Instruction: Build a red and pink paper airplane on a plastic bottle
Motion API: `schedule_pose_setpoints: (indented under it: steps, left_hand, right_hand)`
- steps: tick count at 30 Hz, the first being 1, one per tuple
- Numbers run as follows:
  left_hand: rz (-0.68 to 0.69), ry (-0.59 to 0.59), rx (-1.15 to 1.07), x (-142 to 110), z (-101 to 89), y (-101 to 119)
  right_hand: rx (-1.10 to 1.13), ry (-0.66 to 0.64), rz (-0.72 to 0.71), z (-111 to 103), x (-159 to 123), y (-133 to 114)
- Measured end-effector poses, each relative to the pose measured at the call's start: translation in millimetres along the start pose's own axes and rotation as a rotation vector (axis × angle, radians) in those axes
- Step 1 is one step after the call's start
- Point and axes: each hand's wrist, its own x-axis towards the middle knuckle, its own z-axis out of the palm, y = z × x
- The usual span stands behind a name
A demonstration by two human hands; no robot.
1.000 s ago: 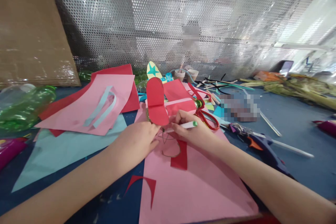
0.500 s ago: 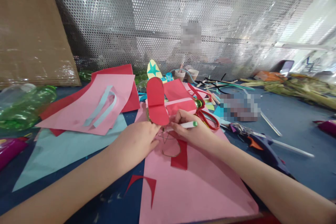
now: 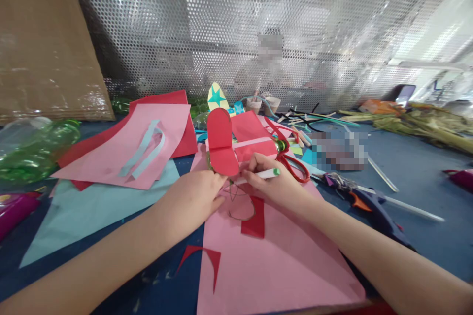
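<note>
My right hand (image 3: 266, 174) pinches a white marker with a green end (image 3: 269, 173), its tip low over a large pink paper sheet (image 3: 281, 266). Thin dark drawn lines, one star-like and one curved, show on the sheet between my hands. My left hand (image 3: 201, 189) is closed at the lower edge of a folded, round-ended red paper piece (image 3: 220, 130); its fingertips are partly hidden there. Directly behind my hands lies a bottle wrapped in red paper (image 3: 254, 148) with a pink band and a shiny green neck. A red paper scrap (image 3: 254, 224) lies beside the drawing.
Red-handled scissors (image 3: 295, 170) and a dark blue glue gun (image 3: 380, 206) lie to the right. Pink, red and light blue sheets (image 3: 99, 216) spread at left beside green plastic bottles (image 3: 40, 150). A curved red offcut (image 3: 203, 251) sits at the sheet's left edge. Cardboard (image 3: 40, 44) stands behind.
The marker and my right hand have shifted very slightly to the right. My left hand stays at the red paper piece; the whole view moves only a little.
</note>
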Motion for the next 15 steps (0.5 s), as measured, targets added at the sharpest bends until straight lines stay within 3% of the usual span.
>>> schedule_pose_setpoints:
  steps: [5, 12, 15]
  left_hand:
    - [0.003, 0.014, 0.011, 0.4, 0.0, 0.1]
    - [0.025, 0.021, -0.003, -1.3, -0.1, -1.1]
    - [0.030, 0.034, 0.010, -0.7, 0.7, -1.1]
  right_hand:
    - [0.013, 0.010, -0.007, 0.4, 0.9, 3.3]
    - [0.053, 0.122, -0.016, -3.8, 6.1, 12.2]
    - [0.125, 0.082, -0.026, -3.8, 7.0, 12.8]
